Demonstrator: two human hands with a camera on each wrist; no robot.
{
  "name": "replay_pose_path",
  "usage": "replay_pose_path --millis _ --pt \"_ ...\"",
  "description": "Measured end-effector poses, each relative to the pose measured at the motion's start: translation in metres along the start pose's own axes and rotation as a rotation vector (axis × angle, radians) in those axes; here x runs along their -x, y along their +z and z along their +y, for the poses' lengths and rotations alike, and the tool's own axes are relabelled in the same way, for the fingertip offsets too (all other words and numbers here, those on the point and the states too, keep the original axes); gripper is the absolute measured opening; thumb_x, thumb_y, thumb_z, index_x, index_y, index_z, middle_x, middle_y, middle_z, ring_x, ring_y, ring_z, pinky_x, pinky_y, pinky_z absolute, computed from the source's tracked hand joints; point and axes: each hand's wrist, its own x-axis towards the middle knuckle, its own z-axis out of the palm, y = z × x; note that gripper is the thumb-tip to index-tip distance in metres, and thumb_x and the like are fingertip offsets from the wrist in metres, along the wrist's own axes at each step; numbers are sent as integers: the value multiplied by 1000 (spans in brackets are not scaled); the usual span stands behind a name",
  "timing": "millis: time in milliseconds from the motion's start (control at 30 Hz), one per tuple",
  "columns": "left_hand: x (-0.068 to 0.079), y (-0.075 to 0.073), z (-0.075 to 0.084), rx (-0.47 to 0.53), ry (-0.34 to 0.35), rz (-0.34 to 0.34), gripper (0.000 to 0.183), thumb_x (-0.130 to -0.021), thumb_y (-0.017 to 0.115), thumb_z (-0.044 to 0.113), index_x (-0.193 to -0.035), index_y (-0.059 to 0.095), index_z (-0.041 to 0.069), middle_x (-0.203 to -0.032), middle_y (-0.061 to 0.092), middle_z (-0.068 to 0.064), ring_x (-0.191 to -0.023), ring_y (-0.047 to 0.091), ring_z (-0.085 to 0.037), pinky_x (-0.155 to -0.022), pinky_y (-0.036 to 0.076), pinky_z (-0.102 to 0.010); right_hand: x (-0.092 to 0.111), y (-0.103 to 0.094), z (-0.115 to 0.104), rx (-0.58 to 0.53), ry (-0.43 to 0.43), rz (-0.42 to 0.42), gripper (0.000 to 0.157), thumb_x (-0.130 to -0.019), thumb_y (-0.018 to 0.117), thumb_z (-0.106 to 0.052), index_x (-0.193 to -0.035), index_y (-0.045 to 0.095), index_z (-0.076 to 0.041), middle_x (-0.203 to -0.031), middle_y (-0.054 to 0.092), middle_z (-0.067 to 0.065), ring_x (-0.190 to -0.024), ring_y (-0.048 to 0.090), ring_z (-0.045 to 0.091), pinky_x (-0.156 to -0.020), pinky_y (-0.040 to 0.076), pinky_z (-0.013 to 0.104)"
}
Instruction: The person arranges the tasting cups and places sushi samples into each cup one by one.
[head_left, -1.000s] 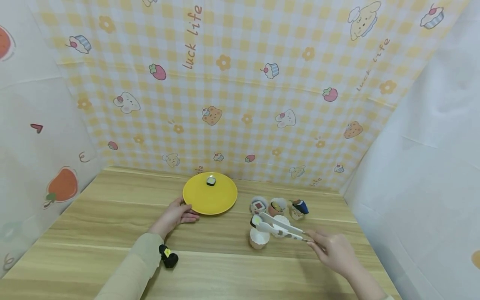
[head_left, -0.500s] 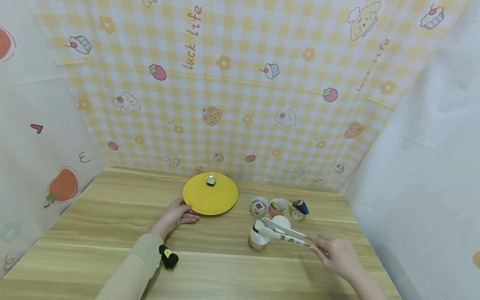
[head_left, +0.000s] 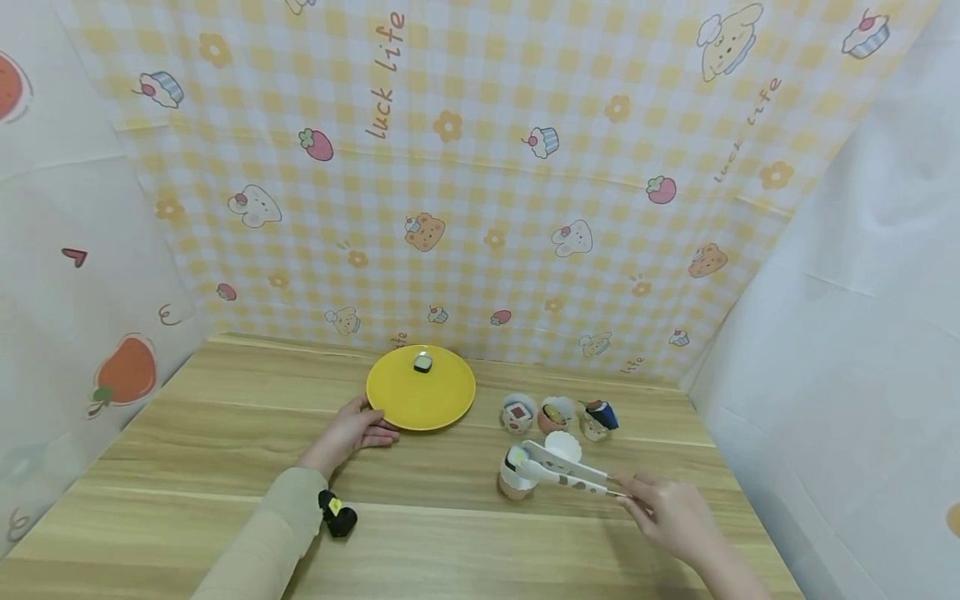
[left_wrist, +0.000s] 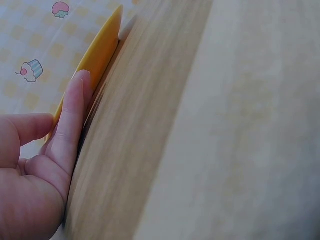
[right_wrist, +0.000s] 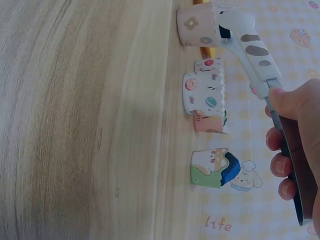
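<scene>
In the head view, my left hand [head_left: 348, 433] pinches the near-left rim of a yellow plate [head_left: 420, 406]; the left wrist view has the thumb at the rim and fingers under it. A small black-and-white sushi roll piece [head_left: 423, 362] lies on the plate's far side. My right hand [head_left: 671, 512] grips tongs [head_left: 576, 482] with white, brown-spotted tips. Between those tips is another sushi roll piece [head_left: 514, 457], at the mouth of the nearest paper baking cup [head_left: 514, 491]. In the right wrist view, this cup [right_wrist: 196, 26] stands upright and the tongs [right_wrist: 257, 51] reach its rim.
Behind stand a cup with a red-centred white piece [head_left: 517, 414], one with a yellow-topped piece [head_left: 553, 413], and one with a dark blue piece [head_left: 602, 413]. A pale cup [head_left: 567, 445] sits beside the tongs. A checkered cloth [head_left: 480, 183] hangs behind the wooden table [head_left: 420, 550].
The tongs have moved toward me and down, bringing the sushi roll piece from behind the nearest cup to its mouth. My left hand and the plate have stayed in place.
</scene>
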Motion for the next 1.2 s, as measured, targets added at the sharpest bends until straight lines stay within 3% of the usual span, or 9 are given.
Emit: replay_pose_path --millis 133,333,567,733,933,1200 --pt "-1 0 -1 5 0 2 54 -102 36 2 -148 8 -8 -90 64 -21 -79 69 -28 -72 59 -38 0 1 0 23 1 -1 30 -66 84 -10 -95 75 -9 -70 58 -15 -51 30 -12 -39 25 7" --pt "-2 -1 -1 14 0 5 56 -102 35 1 -148 5 -8 -88 65 -20 -78 69 -28 -72 59 -38 1 2 -2 26 -8 5 25 -71 82 -15 -95 75 -9 -71 60 -14 -51 32 -12 -39 28 7" --pt "0 0 0 21 -3 1 56 -102 35 2 -148 4 -9 -89 65 -21 -78 69 -27 -72 59 -37 -1 4 -4 55 -8 8 30 -66 85 -11 -94 76 -9 -68 56 -16 -51 31 -11 -39 27 8" --pt "0 0 0 23 -5 3 56 -102 35 2 -148 4 -8 -90 64 -21 -79 69 -28 -72 59 -37 -1 4 -4 55 -2 -2 28 -70 83 -16 -96 75 -9 -67 57 -15 -50 30 -12 -39 25 7" --pt "0 0 0 18 -2 -4 57 -103 35 2 -148 4 -8 -90 65 -21 -80 69 -29 -73 59 -37 -2 4 -6 57 16 8 33 -65 85 -9 -96 75 -7 -70 63 -9 -50 31 -12 -37 26 8" --pt "1 1 1 21 -1 -2 56 -103 35 2 -148 4 -8 -90 65 -21 -80 69 -29 -73 59 -37 -2 5 -5 68 22 -6 32 -68 83 -14 -98 75 -8 -69 60 -12 -50 30 -12 -37 24 8"
